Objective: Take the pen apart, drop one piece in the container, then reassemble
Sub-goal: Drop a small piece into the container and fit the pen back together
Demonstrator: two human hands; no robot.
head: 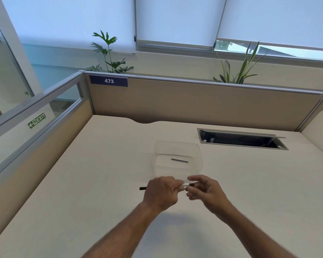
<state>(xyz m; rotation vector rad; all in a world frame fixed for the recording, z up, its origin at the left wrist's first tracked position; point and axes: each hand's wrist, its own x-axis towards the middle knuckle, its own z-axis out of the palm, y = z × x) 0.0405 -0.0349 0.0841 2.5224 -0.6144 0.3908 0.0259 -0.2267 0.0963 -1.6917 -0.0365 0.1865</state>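
Observation:
I hold a pen [185,185] level above the desk, just in front of the container. My left hand [162,192] is wrapped around its white barrel, and a dark end [143,188] sticks out to the left of the fist. The fingertips of my right hand [205,190] pinch the dark piece at the pen's right end. A clear plastic container [177,146] stands beyond my hands. One thin dark rod-like pen piece [179,160] lies flat on its bottom.
An open cable slot [241,139] with a raised flap is cut into the desk at the back right. Beige partition walls [194,103] close off the back and left of the desk. Two potted plants rise behind the partition.

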